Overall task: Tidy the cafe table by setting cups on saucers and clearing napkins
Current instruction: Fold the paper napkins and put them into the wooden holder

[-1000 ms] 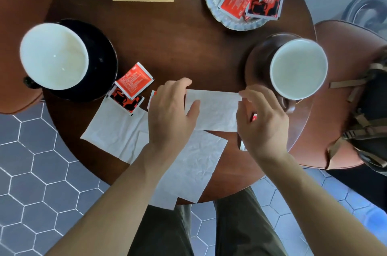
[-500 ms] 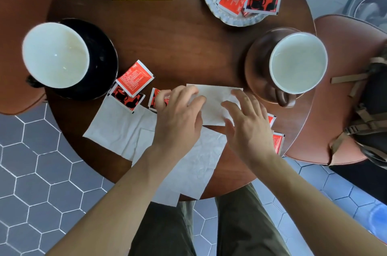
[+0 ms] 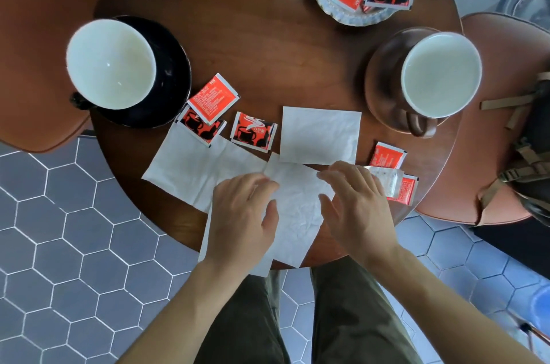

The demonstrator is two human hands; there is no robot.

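Crumpled napkin lies at the near tabletop edge, partly overhanging. Thin, limp, light; likely tears or slides if dragged, so pinch a far corner. Left hand and right hand rest open, fingers spread on it. Folded napkin just beyond; sugar packets beside.
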